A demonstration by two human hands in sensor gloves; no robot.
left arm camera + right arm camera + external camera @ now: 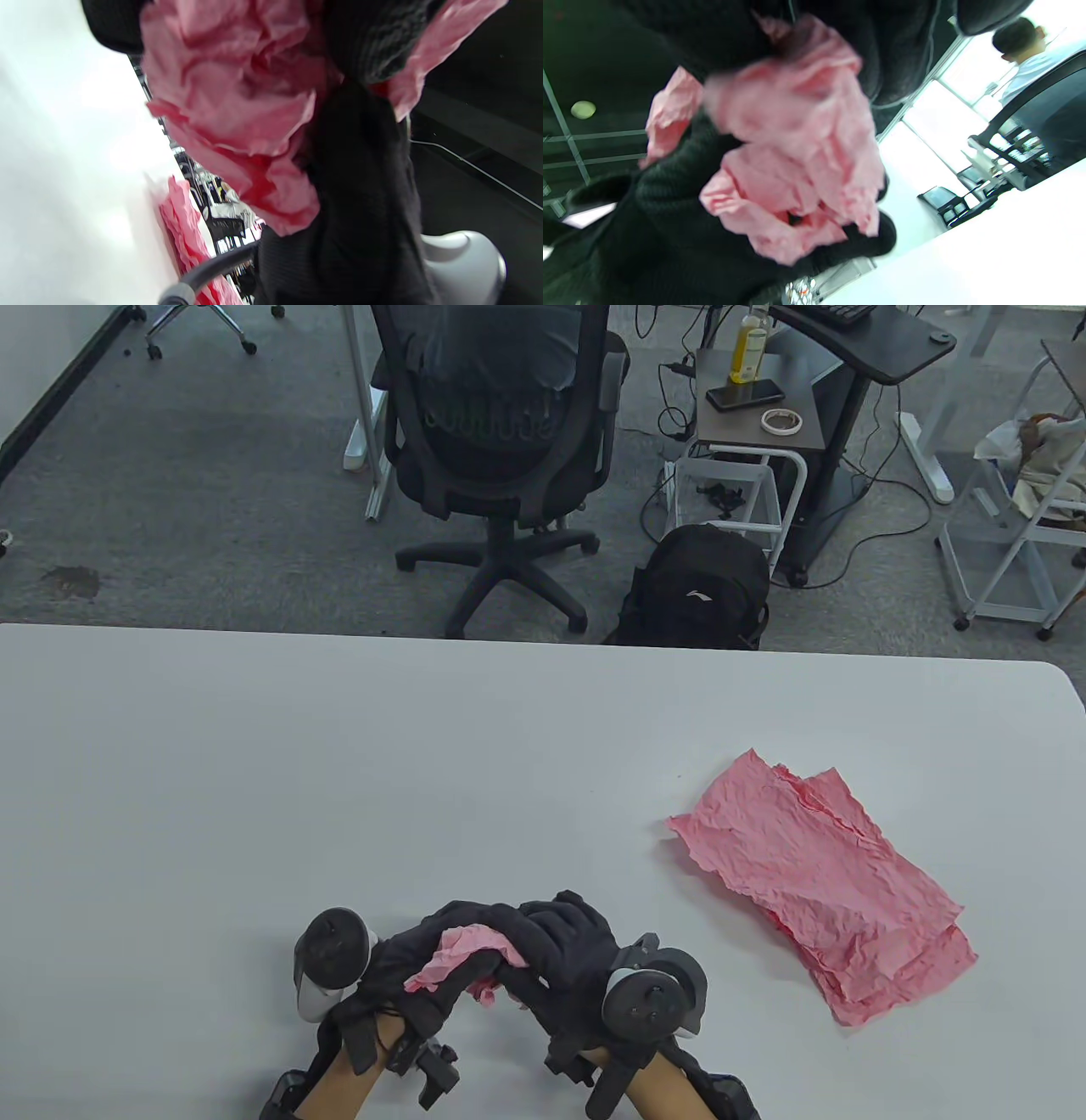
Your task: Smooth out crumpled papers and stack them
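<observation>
At the near edge of the white worktop (254, 746), a crumpled pink paper ball (462, 957) is gripped between the left hand (424, 963) and the right hand (568, 946), both curled round it. A stack of flattened pink sheets (827, 886) is laid to the right. Beyond, grey carpet (212, 475), a black office chair (501, 432) and a black backpack (700, 589) are seen.

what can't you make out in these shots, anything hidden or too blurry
- Crumpled paper: table view, mostly covered by both gloved hands; its size is unclear.
- Stack of flattened papers: sheet count unclear, the top sheet covers the rest.
- Left hand and right hand: fingertips hidden in paper; wrist views blurred.
</observation>
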